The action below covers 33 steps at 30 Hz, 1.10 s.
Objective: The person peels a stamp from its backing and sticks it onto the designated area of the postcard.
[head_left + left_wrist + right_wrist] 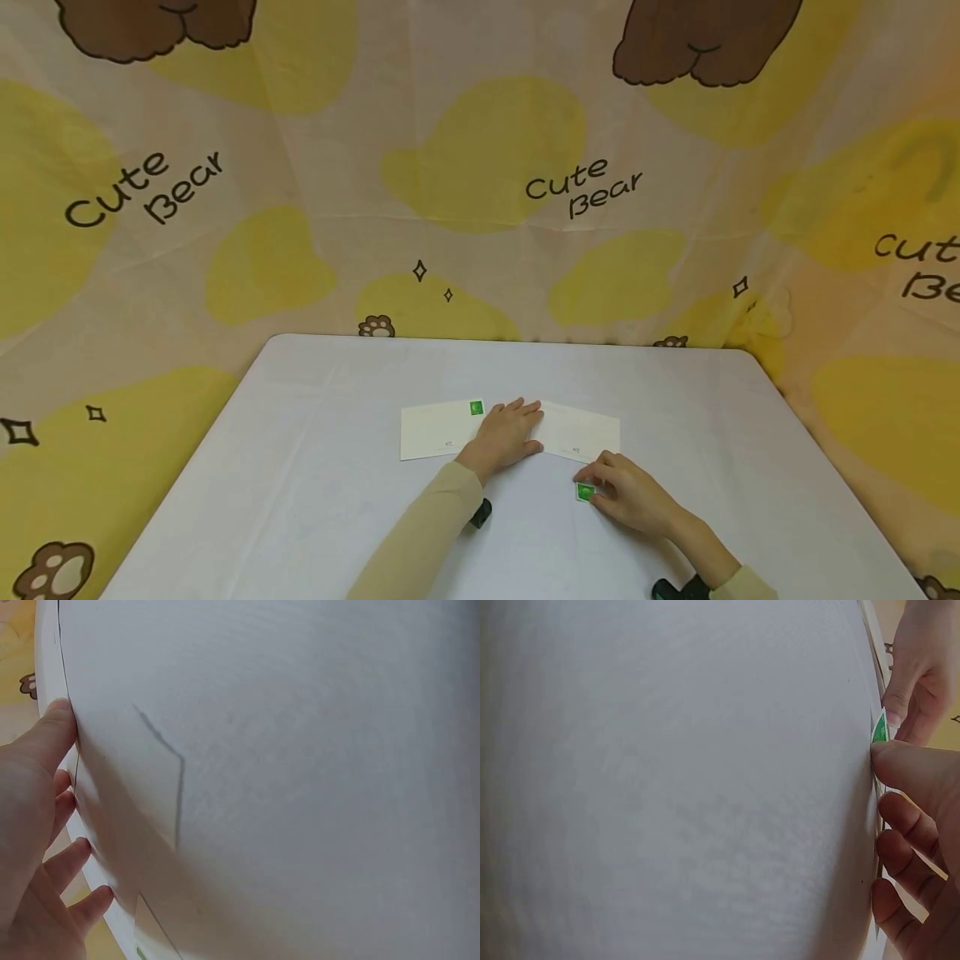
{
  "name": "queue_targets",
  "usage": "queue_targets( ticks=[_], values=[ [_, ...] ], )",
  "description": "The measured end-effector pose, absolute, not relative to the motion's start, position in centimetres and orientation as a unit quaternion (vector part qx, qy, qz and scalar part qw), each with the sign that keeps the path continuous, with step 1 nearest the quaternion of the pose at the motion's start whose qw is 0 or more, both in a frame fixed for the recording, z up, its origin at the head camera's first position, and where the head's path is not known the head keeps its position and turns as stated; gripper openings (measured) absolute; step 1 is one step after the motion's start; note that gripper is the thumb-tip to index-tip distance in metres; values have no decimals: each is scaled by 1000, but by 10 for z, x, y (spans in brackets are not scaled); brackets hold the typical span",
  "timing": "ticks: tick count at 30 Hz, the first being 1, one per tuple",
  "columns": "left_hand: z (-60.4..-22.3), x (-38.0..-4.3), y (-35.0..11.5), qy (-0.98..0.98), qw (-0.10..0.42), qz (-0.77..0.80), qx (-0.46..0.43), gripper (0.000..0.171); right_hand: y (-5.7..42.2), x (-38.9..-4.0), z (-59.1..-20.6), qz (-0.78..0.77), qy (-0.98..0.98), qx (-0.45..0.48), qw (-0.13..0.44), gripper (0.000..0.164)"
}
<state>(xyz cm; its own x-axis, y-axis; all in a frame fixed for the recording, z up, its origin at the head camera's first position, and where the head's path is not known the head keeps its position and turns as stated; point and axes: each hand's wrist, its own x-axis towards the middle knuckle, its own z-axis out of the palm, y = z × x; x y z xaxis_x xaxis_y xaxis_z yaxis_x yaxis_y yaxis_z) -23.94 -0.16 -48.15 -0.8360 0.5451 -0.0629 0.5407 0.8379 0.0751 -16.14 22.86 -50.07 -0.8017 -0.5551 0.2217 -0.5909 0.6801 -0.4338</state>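
Observation:
Two white envelopes lie side by side on the table, the left envelope [429, 435] with a small green stamp [476, 407] at its upper right corner. On the right envelope [592, 429] no stamp shows. My left hand [508, 435] rests with spread, extended fingers where the two envelopes meet, covering their inner ends. Just below the right envelope, my right hand [637, 498] pinches another green stamp [586, 492] between thumb and forefinger. In the right wrist view the thumb covers part of this stamp [880, 729], and the other fingers are bent near the tabletop.
The white table [300, 517] has rounded far corners and stands against a yellow and beige printed cloth [480, 158]. Black wrist devices show below the left forearm [482, 513] and by the right sleeve [742, 585].

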Motion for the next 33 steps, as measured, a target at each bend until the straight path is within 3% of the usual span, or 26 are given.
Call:
queue_targets(
  ticks=[22,33],
  values=[
    [-483,-241,-1,956,35,27,289,60,220,-172,-498,235,-923,299,52,23],
    [-481,-241,-3,956,49,40,286,60,223,-173,-492,279,-920,272,-30,17]
  ],
)
